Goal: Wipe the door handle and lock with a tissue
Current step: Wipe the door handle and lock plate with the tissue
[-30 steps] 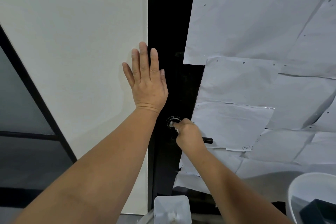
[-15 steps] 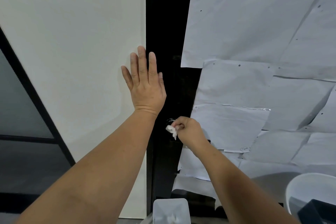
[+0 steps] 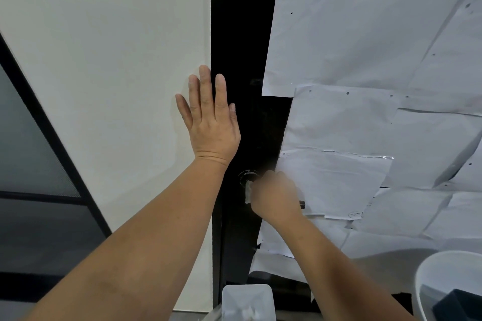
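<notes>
The black door frame (image 3: 245,34) runs down the middle, with a round lock rosette (image 3: 246,176) on it. My right hand (image 3: 275,197) is blurred and closed around a white tissue (image 3: 248,191), pressing it against the lock and the handle. Only the black tip of the door handle (image 3: 302,204) shows to the right of that hand. My left hand (image 3: 211,122) lies flat with fingers spread on the white wall panel (image 3: 104,86), right at the frame's edge, holding nothing.
White paper sheets (image 3: 365,60) cover the door glass on the right. A white tissue box (image 3: 247,302) sits at the bottom centre. A white round bin (image 3: 427,281) with something dark inside is at the bottom right. A dark glass panel (image 3: 28,164) is at the left.
My right hand with the tissue moved from the handle up to the lock, then back down over the handle, rubbing. My left hand stayed flat on the wall.
</notes>
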Available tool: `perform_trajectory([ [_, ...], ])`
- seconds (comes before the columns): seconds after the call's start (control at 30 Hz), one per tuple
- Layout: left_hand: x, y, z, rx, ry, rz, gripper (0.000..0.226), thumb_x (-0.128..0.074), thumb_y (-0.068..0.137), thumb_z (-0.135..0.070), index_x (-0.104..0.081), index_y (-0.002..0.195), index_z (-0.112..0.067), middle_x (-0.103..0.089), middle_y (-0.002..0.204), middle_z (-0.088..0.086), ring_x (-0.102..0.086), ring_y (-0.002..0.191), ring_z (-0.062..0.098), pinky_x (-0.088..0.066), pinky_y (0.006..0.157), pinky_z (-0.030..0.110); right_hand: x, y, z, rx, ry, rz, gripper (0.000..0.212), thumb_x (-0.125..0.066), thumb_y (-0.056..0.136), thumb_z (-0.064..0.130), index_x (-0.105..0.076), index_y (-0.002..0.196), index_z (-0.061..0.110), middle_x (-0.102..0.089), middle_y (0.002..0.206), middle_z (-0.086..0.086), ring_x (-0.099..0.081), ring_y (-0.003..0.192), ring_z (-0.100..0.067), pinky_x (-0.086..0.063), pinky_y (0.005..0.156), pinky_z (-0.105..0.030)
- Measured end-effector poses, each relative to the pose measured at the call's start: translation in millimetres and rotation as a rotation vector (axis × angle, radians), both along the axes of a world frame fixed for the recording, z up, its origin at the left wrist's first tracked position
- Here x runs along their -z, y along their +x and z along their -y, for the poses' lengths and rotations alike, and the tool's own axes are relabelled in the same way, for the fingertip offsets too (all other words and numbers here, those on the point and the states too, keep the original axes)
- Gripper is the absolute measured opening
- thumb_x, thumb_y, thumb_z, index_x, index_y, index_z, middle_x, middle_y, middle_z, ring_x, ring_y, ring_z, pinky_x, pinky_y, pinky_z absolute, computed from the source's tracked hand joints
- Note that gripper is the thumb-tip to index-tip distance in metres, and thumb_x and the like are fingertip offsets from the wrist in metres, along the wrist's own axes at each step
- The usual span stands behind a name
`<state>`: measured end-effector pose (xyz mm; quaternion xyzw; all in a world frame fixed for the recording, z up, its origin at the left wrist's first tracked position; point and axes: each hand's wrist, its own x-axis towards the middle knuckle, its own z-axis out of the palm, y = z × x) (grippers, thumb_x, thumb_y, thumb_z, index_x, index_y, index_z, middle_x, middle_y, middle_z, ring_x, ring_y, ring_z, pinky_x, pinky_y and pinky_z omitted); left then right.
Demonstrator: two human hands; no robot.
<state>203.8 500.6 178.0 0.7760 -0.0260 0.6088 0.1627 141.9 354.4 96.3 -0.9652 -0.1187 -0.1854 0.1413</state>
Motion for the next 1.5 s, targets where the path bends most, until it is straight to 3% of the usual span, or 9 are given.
perform_trajectory([
  [0.33,0.8,1.5,0.7,-0.002,0.0,0.007,0.072,-0.037,0.103,-0.025,0.017,0.151,-0.024,0.025,0.158,-0.005,0.009,0.147,0.021,-0.005,0.118,0.055,2.2,22.6,-10.6,-0.012,0.036,-0.143,0.019,-0.057,0.076,0.004,-0.066,0.09,0.013,-0.063,0.085,-0.004,-0.051,0.079,-0.02,-0.035,0.068,-0.023],
  [0.47,1.3,3.1,0.4,-0.007,-0.011,0.037,0.072,-0.04,0.101,-0.024,0.01,0.152,-0.022,-0.015,0.157,0.012,0.003,0.147,0.022,-0.009,0.118,0.056,0.8,14.2,-2.5,-0.084,0.045,-0.206,0.022,-0.052,0.082,-0.003,-0.067,0.093,0.008,-0.06,0.091,-0.007,-0.051,0.092,-0.022,-0.037,0.075,-0.02],
  [0.57,1.5,3.8,0.2,-0.018,-0.006,0.046,0.073,-0.041,0.101,-0.024,0.012,0.152,-0.023,-0.026,0.153,0.016,0.0,0.147,0.023,-0.01,0.117,0.056,-4.5,18.5,-3.3,-0.125,-0.024,-0.218,0.019,-0.051,0.084,0.0,-0.066,0.093,0.008,-0.059,0.088,-0.004,-0.051,0.089,-0.018,-0.033,0.08,-0.019],
  [0.7,2.0,3.8,0.1,-0.035,0.009,0.04,0.073,-0.041,0.101,-0.024,0.012,0.152,-0.023,-0.026,0.153,0.017,0.003,0.147,0.022,-0.009,0.117,0.056,-7.1,22.4,-5.9,-0.104,0.002,-0.179,0.019,-0.051,0.084,0.003,-0.067,0.093,0.011,-0.053,0.087,-0.001,-0.046,0.086,-0.016,-0.024,0.073,-0.015],
  [0.9,1.5,3.5,-0.4,-0.035,0.006,0.046,0.073,-0.041,0.101,-0.024,0.012,0.152,-0.023,-0.023,0.154,0.015,0.003,0.147,0.023,-0.009,0.117,0.056,-10.3,24.9,-3.0,-0.131,-0.082,-0.292,0.024,-0.05,0.088,0.006,-0.064,0.106,0.015,-0.049,0.093,0.003,-0.046,0.096,-0.015,-0.029,0.081,-0.014],
  [1.1,0.9,2.4,0.0,-0.036,0.025,0.026,0.073,-0.038,0.102,-0.025,0.016,0.151,-0.024,0.025,0.157,-0.005,0.01,0.147,0.021,-0.005,0.118,0.055,-7.5,16.7,-2.7,-0.134,0.005,-0.161,0.024,-0.055,0.08,0.002,-0.068,0.098,0.012,-0.062,0.1,-0.007,-0.053,0.099,-0.023,-0.036,0.086,-0.026],
  [1.2,0.2,2.0,0.4,-0.034,0.021,0.031,0.073,-0.039,0.102,-0.024,0.016,0.151,-0.023,0.021,0.159,-0.003,0.01,0.147,0.021,-0.006,0.118,0.056,-14.3,13.7,3.8,-0.177,0.011,-0.233,0.024,-0.055,0.08,0.002,-0.07,0.096,0.012,-0.063,0.101,-0.009,-0.052,0.1,-0.024,-0.038,0.085,-0.028],
  [1.33,0.5,1.6,0.8,-0.021,0.005,0.04,0.074,-0.039,0.102,-0.022,0.015,0.151,-0.022,-0.011,0.156,0.012,0.01,0.147,0.021,-0.007,0.117,0.057,-4.6,11.8,15.4,-0.118,0.025,-0.196,0.029,-0.053,0.08,-0.004,-0.07,0.098,0.011,-0.063,0.098,-0.007,-0.05,0.095,-0.024,-0.034,0.073,-0.019],
  [1.5,0.0,1.4,0.8,-0.024,0.027,0.02,0.074,-0.038,0.102,-0.022,0.018,0.151,-0.022,-0.002,0.159,0.008,0.013,0.147,0.022,-0.006,0.117,0.058,-1.9,8.6,18.1,-0.16,-0.023,-0.181,0.032,-0.052,0.077,-0.006,-0.071,0.097,0.011,-0.061,0.096,-0.004,-0.048,0.085,-0.022,-0.035,0.071,-0.022],
])
